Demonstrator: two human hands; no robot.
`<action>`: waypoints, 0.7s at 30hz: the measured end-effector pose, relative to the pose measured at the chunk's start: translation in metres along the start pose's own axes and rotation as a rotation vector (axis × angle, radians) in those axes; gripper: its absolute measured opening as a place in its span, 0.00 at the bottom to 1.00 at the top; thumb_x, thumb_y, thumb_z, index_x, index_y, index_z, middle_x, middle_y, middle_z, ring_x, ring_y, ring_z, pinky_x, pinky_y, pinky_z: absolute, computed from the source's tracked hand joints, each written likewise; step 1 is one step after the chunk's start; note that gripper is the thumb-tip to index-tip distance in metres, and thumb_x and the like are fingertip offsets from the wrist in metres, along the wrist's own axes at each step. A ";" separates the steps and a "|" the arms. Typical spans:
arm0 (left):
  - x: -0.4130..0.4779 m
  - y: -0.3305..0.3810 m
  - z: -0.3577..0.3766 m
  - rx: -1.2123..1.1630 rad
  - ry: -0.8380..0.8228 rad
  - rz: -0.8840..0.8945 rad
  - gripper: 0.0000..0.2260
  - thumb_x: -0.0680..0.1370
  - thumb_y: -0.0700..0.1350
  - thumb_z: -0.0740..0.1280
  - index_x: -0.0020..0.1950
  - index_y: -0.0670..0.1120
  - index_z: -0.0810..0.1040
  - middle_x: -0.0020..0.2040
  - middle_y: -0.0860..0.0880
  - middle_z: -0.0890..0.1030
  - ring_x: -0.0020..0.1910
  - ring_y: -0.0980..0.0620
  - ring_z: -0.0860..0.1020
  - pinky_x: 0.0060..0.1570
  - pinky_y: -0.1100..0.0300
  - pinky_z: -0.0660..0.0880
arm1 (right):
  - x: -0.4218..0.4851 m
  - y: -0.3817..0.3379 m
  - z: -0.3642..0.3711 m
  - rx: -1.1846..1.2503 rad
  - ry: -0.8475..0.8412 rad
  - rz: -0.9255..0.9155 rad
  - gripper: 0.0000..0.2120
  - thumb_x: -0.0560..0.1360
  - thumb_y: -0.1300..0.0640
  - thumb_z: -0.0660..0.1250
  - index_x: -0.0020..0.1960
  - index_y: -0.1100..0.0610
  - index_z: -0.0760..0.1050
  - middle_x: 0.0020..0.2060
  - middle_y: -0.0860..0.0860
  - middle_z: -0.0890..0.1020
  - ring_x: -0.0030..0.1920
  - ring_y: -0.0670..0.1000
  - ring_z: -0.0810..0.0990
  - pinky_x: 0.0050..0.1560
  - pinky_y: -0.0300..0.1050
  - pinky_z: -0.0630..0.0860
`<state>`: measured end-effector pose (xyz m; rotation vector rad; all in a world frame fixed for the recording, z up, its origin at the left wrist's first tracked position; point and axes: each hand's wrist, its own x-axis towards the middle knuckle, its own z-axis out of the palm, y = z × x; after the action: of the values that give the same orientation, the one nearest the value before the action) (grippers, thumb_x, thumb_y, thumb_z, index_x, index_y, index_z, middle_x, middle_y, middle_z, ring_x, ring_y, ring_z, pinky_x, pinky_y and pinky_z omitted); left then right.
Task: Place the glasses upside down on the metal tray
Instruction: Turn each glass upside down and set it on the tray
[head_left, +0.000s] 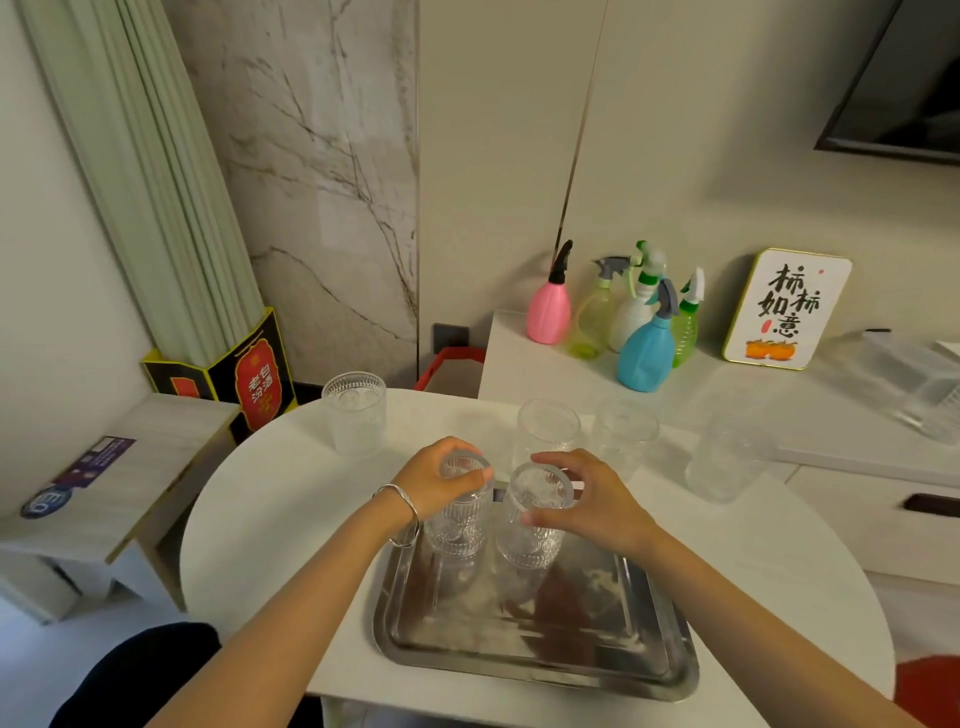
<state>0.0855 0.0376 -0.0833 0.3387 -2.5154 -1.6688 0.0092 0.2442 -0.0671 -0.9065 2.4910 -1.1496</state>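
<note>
both forearms reach up from the bottom of the frame over the metal tray (535, 654) at lower centre. left hand (441, 480) grips the base of one ribbed glass (460, 525), right hand (592, 501) grips another ribbed glass (532, 519); both glasses are upside down at the tray's far end. four more glasses stand on the white table (270, 519) beyond, one (355, 413) toward the left.

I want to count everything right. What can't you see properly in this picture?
- Head view: rims of the two glasses over the metal tray; the left hand and right hand cover them.
- Glasses at the table's far right: blurred, count unsure.
- Red thing: cut off by the corner.
</note>
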 end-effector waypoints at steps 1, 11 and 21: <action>0.000 0.000 0.000 -0.002 0.001 -0.001 0.10 0.71 0.49 0.70 0.50 0.50 0.76 0.51 0.53 0.78 0.54 0.52 0.76 0.57 0.56 0.74 | 0.001 0.000 0.001 0.002 -0.004 -0.001 0.32 0.60 0.49 0.80 0.62 0.48 0.75 0.57 0.49 0.76 0.54 0.46 0.76 0.54 0.34 0.70; 0.002 0.000 0.003 0.017 0.007 0.002 0.12 0.71 0.51 0.70 0.52 0.51 0.76 0.53 0.53 0.78 0.55 0.53 0.75 0.55 0.60 0.71 | 0.000 0.001 0.004 0.083 -0.031 -0.009 0.30 0.62 0.52 0.80 0.61 0.48 0.73 0.60 0.48 0.74 0.59 0.48 0.74 0.60 0.41 0.72; 0.007 0.008 -0.004 -0.041 0.087 -0.007 0.09 0.76 0.49 0.64 0.54 0.49 0.75 0.52 0.54 0.77 0.53 0.56 0.73 0.53 0.64 0.67 | 0.046 -0.012 -0.028 0.019 0.136 0.017 0.28 0.67 0.51 0.76 0.64 0.53 0.72 0.64 0.53 0.72 0.64 0.53 0.71 0.64 0.46 0.69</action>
<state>0.0788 0.0360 -0.0745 0.4071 -2.4168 -1.6677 -0.0346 0.2257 -0.0386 -0.8263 2.5845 -1.2664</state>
